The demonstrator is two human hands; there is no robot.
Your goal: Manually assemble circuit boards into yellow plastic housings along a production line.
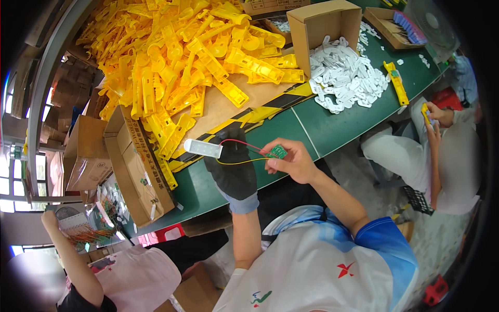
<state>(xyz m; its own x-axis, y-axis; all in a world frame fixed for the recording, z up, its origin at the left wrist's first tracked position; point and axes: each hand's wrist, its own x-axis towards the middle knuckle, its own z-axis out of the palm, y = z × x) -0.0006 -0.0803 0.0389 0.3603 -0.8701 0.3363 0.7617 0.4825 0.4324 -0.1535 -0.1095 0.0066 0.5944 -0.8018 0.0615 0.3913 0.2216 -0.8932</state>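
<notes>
My left hand (232, 165), in a black glove, is closed on a small white LED strip (204, 148) that sticks out to the left. Bare, my right hand (295, 162) pinches a small green circuit board (278, 151) between thumb and fingers. A red wire (243, 142) and a yellow wire (240, 163) run across the gap between strip and board. Both hands are over the near edge of the green table (195, 193). Beyond them lies a big heap of yellow plastic housings (208, 57) on a brown board.
Black-and-yellow tape (270, 108) edges the board. White plastic pieces (345, 73) spill from an upended cardboard box (327, 18). One yellow housing (396, 83) lies beyond. An open carton (136, 169) stands at left. Co-workers sit at left (130, 275) and right (405, 153).
</notes>
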